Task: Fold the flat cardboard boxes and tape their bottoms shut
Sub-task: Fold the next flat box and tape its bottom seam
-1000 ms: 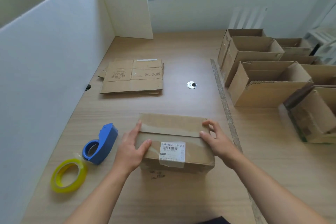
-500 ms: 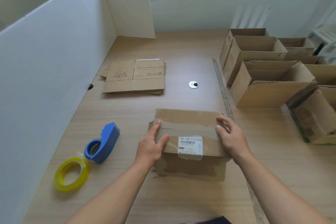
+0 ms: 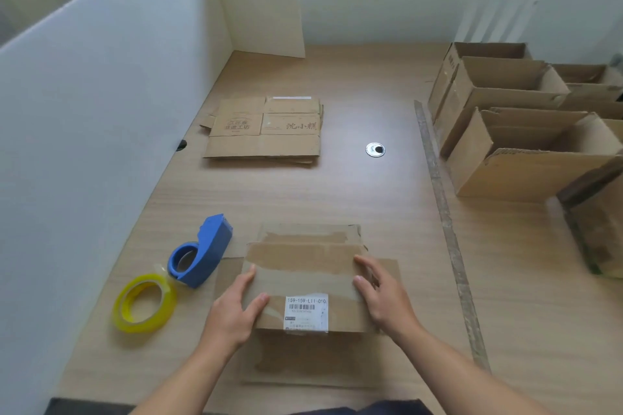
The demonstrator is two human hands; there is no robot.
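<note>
A brown cardboard box (image 3: 303, 273) with old tape marks and a white barcode label stands on the table near its front edge, its flaps spread out around the base. My left hand (image 3: 236, 310) grips its left side, thumb on the top face. My right hand (image 3: 384, 296) holds its right side with the fingers laid along the edge. A blue tape dispenser (image 3: 202, 251) lies just left of the box, and a yellow tape roll (image 3: 145, 303) lies further left. A stack of flat cardboard boxes (image 3: 266, 128) rests at the back left.
Several folded open boxes (image 3: 526, 152) stand in rows along the right side behind a grey strip (image 3: 441, 212) on the table. A white partition wall (image 3: 101, 111) closes the left side. A round metal grommet (image 3: 375, 149) sits mid-table.
The box has been pulled back toward me and to the left, with both hands staying on its sides. Its flaps now lie spread on the table.
</note>
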